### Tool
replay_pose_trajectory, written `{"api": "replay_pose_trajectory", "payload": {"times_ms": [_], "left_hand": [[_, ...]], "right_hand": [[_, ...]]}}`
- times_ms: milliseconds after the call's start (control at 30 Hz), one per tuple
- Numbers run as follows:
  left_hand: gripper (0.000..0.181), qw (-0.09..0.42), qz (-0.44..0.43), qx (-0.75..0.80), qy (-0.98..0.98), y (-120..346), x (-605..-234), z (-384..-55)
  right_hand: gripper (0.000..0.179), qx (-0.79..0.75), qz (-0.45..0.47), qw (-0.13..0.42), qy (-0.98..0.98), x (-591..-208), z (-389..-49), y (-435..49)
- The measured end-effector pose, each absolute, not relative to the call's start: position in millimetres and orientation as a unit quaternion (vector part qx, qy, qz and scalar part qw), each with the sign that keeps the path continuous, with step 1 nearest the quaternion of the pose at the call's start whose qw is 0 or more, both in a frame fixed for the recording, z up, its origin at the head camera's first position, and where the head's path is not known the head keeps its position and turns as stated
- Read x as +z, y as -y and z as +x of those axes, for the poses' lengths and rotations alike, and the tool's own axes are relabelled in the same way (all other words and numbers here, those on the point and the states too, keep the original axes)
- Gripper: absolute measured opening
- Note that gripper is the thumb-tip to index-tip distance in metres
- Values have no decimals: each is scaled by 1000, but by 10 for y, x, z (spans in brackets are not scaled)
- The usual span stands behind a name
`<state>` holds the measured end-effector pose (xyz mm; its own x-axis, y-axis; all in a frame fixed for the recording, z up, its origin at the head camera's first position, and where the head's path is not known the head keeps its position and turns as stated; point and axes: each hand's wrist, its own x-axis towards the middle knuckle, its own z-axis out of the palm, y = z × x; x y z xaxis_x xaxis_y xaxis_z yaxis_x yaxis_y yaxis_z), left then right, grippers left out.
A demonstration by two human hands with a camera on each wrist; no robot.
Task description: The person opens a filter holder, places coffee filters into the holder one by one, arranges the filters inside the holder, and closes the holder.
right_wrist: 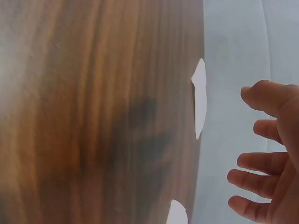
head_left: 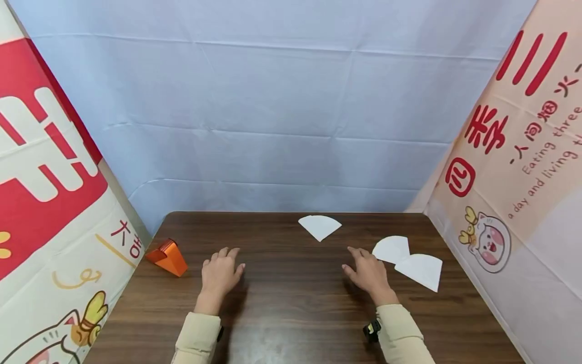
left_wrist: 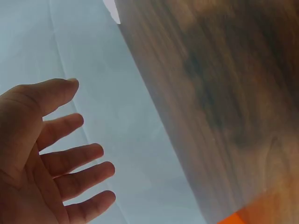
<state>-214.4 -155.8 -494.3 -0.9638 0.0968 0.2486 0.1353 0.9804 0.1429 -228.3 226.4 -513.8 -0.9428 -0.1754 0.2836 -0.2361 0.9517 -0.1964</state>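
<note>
My left hand (head_left: 219, 275) hovers over the left half of the table with its fingers loosely spread, holding nothing. To its left stands a folded orange object (head_left: 170, 258) with a dark red top; its exact kind I cannot tell. Over the right half, my right hand (head_left: 367, 273) is also relaxed and holds nothing. Just right of it lie two white fan-shaped paper pieces, the nearer-to-hand one (head_left: 392, 249) touching or slightly overlapping the outer one (head_left: 420, 270). A third white fan-shaped piece (head_left: 320, 226) lies near the back edge, point toward me.
The brown wooden table (head_left: 291, 313) ends at a pale blue cloth backdrop (head_left: 273, 101). Printed cloth walls stand on the left (head_left: 54, 202) and right (head_left: 523, 177). A small black device (head_left: 372, 329) sits at my right wrist.
</note>
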Motion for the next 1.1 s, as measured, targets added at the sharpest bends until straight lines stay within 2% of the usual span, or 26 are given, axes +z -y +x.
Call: {"api": "replay_pose_trajectory", "payload": {"times_ms": [300,700,967,1100], "left_hand": [[52,167,-37,-108,979,1688,-5070,-2078],[46,187,-1,-127,974,1885,-5106,-2019],[39,247,35,-162,955,2000,-5129,-1995],[37,251,69,-183,948,2030,-5152,-1967]], "right_hand": [[56,145,93,115,978,-5221,-2248,-2127],[59,152,106,105,977,-5203,-2219,-1993],[59,176,108,100,973,-5209,-2228,-1891],[59,179,108,96,973,-5230,-2218,-1848]]}}
